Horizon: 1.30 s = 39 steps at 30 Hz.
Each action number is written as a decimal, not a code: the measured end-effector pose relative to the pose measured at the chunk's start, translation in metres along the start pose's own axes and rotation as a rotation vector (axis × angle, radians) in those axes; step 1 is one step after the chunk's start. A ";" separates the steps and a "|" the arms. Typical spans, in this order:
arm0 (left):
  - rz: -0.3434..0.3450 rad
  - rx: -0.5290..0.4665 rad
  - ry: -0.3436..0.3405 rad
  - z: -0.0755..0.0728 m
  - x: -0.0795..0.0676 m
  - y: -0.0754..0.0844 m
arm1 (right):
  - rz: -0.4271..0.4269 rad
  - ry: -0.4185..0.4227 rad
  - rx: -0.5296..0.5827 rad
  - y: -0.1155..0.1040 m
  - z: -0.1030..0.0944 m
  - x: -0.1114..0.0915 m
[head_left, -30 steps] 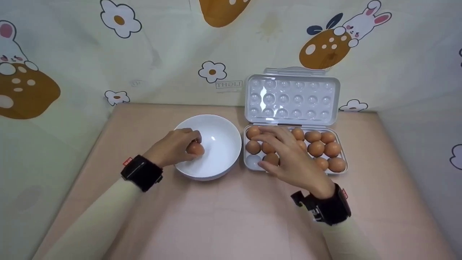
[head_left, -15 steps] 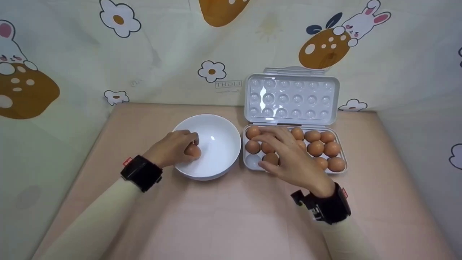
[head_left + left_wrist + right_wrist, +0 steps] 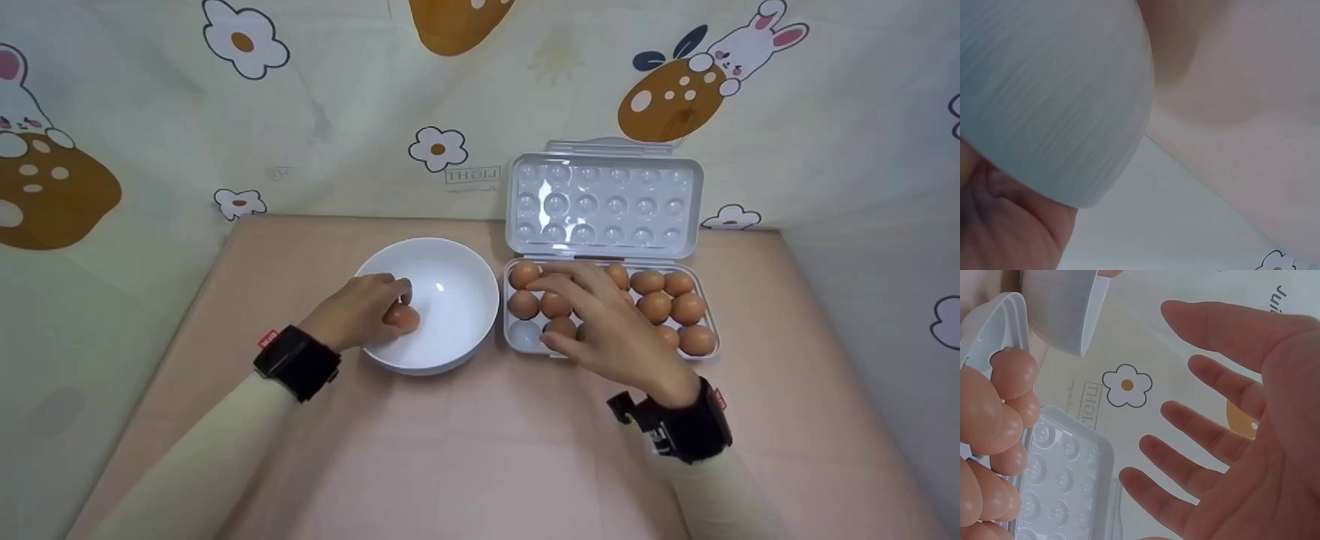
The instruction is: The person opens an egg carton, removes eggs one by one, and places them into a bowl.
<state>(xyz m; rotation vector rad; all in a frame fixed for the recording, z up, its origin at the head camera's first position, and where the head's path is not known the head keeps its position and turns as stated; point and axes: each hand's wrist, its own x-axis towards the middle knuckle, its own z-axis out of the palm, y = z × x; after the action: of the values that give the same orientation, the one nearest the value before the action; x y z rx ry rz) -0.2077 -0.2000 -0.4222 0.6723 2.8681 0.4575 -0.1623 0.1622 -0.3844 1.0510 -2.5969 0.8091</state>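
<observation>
Slightly lower in the head view than a second ago, a brown egg [image 3: 405,319] sits inside a white bowl [image 3: 454,319], with the fingers of a person's left hand [image 3: 358,309] in a pinching grip around it. Beside the bowl, the right hand [image 3: 619,341] hovers, its grip spread and holding nothing, above more eggs [image 3: 697,340] in a tray [image 3: 524,337]. Its dimpled lid [image 3: 600,202] stands raised behind, at the pink bench's [image 3: 480,465] far edge.
</observation>
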 end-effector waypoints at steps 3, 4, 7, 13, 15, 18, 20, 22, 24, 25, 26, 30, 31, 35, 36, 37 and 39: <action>0.023 -0.012 0.013 0.000 -0.001 -0.001 | -0.007 0.002 -0.003 0.001 -0.001 0.000; 0.026 -0.018 0.015 0.000 -0.002 -0.002 | -0.010 0.001 -0.005 0.001 -0.001 0.001; 0.024 -0.033 0.025 -0.001 -0.003 -0.001 | -0.013 -0.009 -0.014 0.003 -0.001 0.000; 0.033 -0.077 0.101 -0.005 -0.008 0.008 | -0.001 -0.046 -0.015 0.006 -0.005 -0.002; 0.056 -0.089 0.144 -0.007 -0.010 0.013 | 0.004 -0.056 -0.013 0.007 -0.006 -0.004; 0.120 -0.100 0.220 -0.010 -0.013 0.021 | 0.019 -0.072 -0.012 0.009 -0.006 -0.005; 0.158 -0.109 0.266 -0.011 -0.013 0.027 | 0.029 -0.082 -0.009 0.010 -0.006 -0.006; 0.190 -0.115 0.308 -0.011 -0.013 0.033 | 0.045 -0.094 -0.014 0.011 -0.006 -0.007; 0.211 -0.119 0.342 -0.011 -0.013 0.039 | 0.053 -0.099 -0.022 0.013 -0.005 -0.008; 0.221 -0.119 0.357 -0.011 -0.012 0.042 | 0.056 -0.102 -0.025 0.014 -0.005 -0.008; 0.229 -0.117 0.371 -0.011 -0.012 0.045 | 0.061 -0.104 -0.030 0.015 -0.004 -0.008; 0.247 -0.109 0.406 -0.009 -0.009 0.059 | 0.063 -0.102 -0.032 0.020 -0.003 -0.009; 0.250 -0.112 0.412 -0.009 -0.009 0.062 | 0.062 -0.104 -0.030 0.021 -0.002 -0.009; 0.267 -0.126 0.434 -0.006 -0.006 0.076 | 0.068 -0.125 -0.041 0.026 0.001 -0.008; 0.272 -0.130 0.436 -0.006 -0.005 0.080 | 0.069 -0.132 -0.048 0.027 0.001 -0.008; 0.274 -0.133 0.437 -0.005 -0.004 0.083 | 0.072 -0.141 -0.052 0.028 0.002 -0.007; 0.276 -0.145 0.430 -0.003 -0.002 0.090 | 0.088 -0.167 -0.068 0.030 0.004 -0.007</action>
<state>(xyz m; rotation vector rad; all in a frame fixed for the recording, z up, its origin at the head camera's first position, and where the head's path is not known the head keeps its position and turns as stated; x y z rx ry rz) -0.1695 -0.1249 -0.3892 1.0635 3.0932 0.9452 -0.1782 0.1813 -0.4024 1.0321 -2.8061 0.6738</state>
